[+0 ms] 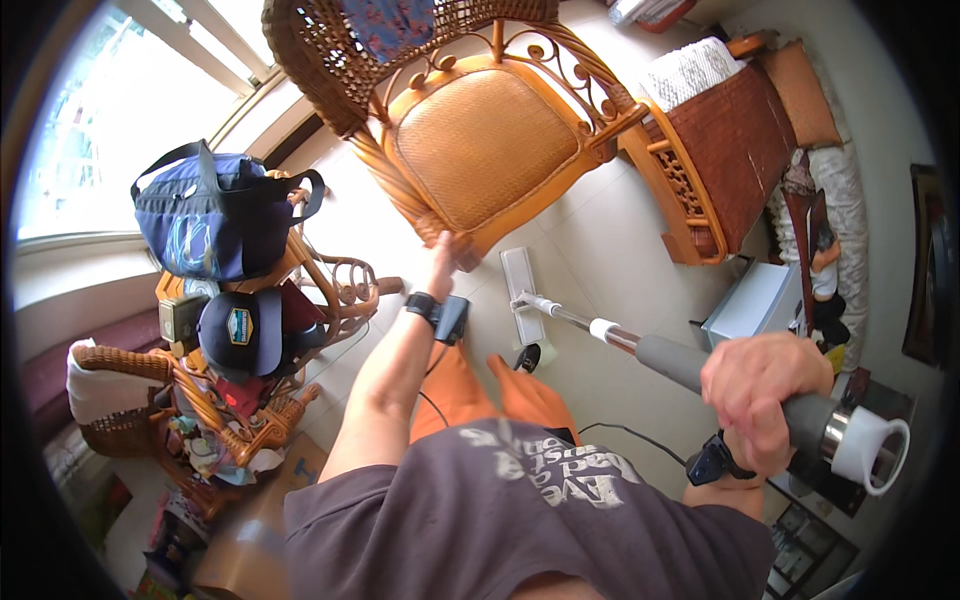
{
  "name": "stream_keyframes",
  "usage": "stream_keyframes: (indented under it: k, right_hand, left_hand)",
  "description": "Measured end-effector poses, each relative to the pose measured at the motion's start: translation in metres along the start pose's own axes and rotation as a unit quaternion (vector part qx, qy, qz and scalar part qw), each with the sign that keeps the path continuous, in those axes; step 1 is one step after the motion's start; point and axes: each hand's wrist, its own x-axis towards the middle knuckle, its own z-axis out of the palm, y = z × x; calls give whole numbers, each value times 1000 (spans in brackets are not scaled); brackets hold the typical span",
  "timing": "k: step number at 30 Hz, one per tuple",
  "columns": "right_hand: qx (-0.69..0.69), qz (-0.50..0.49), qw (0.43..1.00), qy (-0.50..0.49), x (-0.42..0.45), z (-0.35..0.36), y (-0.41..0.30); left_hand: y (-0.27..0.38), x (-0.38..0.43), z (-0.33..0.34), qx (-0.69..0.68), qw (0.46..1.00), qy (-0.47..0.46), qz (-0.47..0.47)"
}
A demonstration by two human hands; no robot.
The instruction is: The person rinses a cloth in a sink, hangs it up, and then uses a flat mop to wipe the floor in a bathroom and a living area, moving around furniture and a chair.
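Observation:
My right hand (765,394) is wrapped around the grey foam grip of a flat mop (679,364), near the handle's upper end with its white hanging loop. The mop's white rectangular head (522,285) lies on the tiled floor (600,225), just ahead of my dark shoe (529,358). At the front end of one arm of a rattan armchair (487,142), my left hand (441,270) has hold of the wrapped tip; its fingers are partly hidden. A woven seat and a blue patterned cloth on the backrest show on this chair.
To the left, a rattan table bears a blue bag (225,214) and a dark cap (241,334). Beyond a cardboard box (262,517) stands another wicker chair (124,397). On the right are a wooden settee (735,150) and a grey-white box (754,304). Cables hang by my body.

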Motion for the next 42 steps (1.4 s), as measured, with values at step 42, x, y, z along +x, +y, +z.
stream_keyframes:
  k: [42]
  right_hand:
    - [174,-280,944,8,-72,22,-51]
  left_hand:
    - [56,-148,52,-222,956,-157,-108]
